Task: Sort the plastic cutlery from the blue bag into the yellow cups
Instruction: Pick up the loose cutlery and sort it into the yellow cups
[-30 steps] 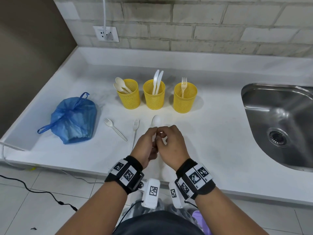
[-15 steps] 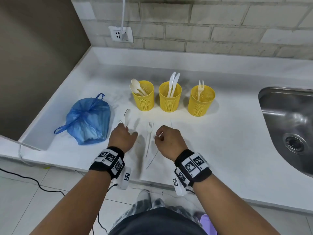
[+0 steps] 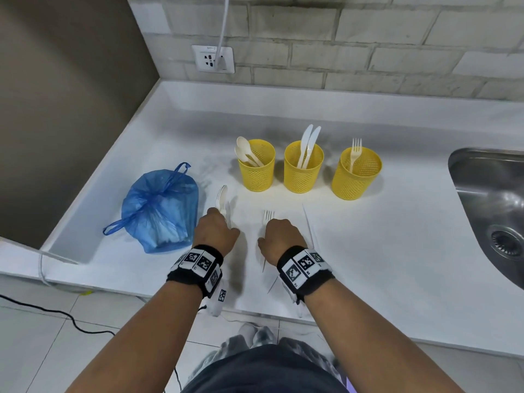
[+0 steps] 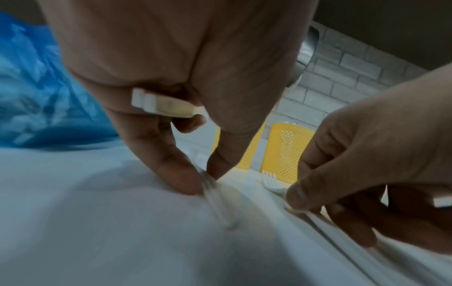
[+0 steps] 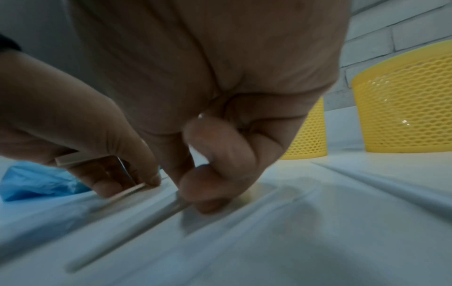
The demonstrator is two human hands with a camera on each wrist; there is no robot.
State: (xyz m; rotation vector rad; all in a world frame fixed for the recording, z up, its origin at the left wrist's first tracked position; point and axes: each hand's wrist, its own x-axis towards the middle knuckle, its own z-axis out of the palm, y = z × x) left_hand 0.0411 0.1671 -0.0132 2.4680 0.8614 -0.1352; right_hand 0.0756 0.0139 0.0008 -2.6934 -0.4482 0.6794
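While both hands sit low on the desk, left hand grips a spoon beside the blue bag; right hand pinches a fork before 3 yellow cups.

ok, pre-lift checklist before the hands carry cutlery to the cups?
1. Left hand holds spoon: ok.
2. Left fingertips pinching second, blurred piece: cannot tell which.
3. Right hand on fork: ok, fingertips at handle, on counter.
4. Spoon cup has room: ok.
5. Fork cup has room: ok.
6. Knife loose on counter: not ok, unsorted.
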